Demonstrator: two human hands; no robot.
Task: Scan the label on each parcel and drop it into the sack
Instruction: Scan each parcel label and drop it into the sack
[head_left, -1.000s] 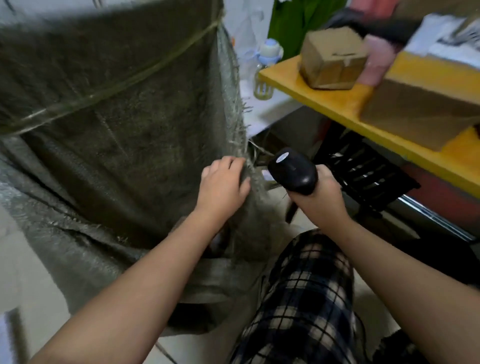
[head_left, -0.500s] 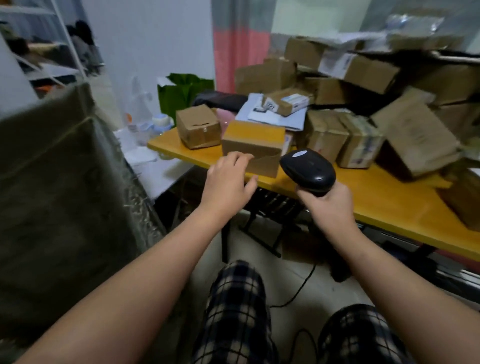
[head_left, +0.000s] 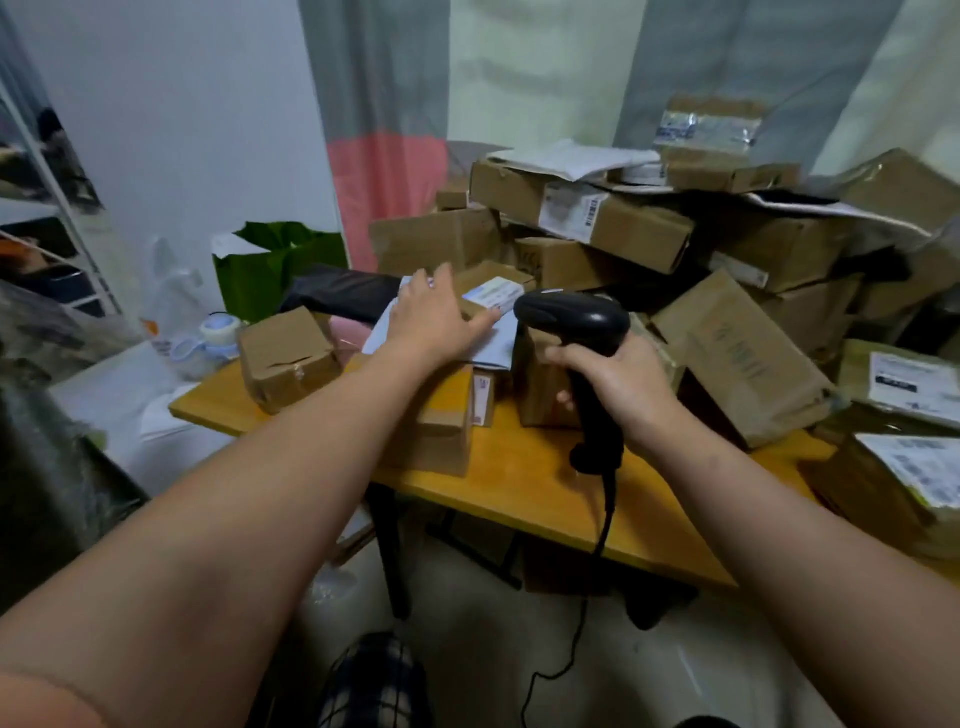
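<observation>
The left arm reaches from the lower left to the middle of the frame. The left hand (head_left: 434, 318) lies palm down with straight, spread fingers, holding nothing. It hovers over a white mailer (head_left: 488, 349) and a small labelled box (head_left: 492, 294); whether it touches them cannot be told. The right hand (head_left: 621, 387), right of centre, has its fingers curled round the handle of one black scanner (head_left: 571, 318), head pointing left, and one cable (head_left: 605, 512) hangs below. The parcels (head_left: 737, 358) are heaped on one yellow table (head_left: 519, 480) across the centre and right. They number a dozen or more cardboard boxes, too jumbled for an exact count. The dark sack (head_left: 47, 483) stands at the lower left edge.
</observation>
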